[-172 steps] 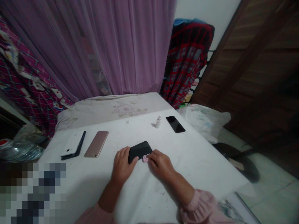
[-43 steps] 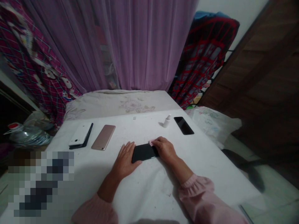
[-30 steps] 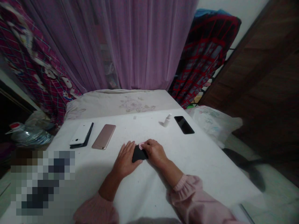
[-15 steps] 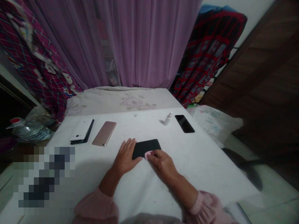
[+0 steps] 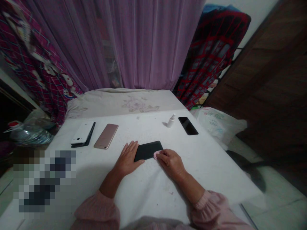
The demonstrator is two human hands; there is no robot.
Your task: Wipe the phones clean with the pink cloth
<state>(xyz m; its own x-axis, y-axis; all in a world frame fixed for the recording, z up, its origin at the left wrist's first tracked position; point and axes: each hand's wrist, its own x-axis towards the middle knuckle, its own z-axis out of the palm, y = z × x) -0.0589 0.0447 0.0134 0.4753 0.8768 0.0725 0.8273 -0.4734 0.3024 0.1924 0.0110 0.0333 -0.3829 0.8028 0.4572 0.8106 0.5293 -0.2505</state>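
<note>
A black phone lies flat on the white table in front of me. My left hand lies flat with fingers stretched, pressing on the phone's left end. My right hand is closed on a small pink cloth, which touches the phone's near right corner.
A white phone on a dark one and a rose-gold phone lie at the left. A small white spray bottle and another black phone stand at the back right. A white bag sits beyond the table's right edge.
My right hand with the pink cloth has slid back and forth across the black phone and now sits at its near right corner. The left hand has stayed on the phone's left end.
</note>
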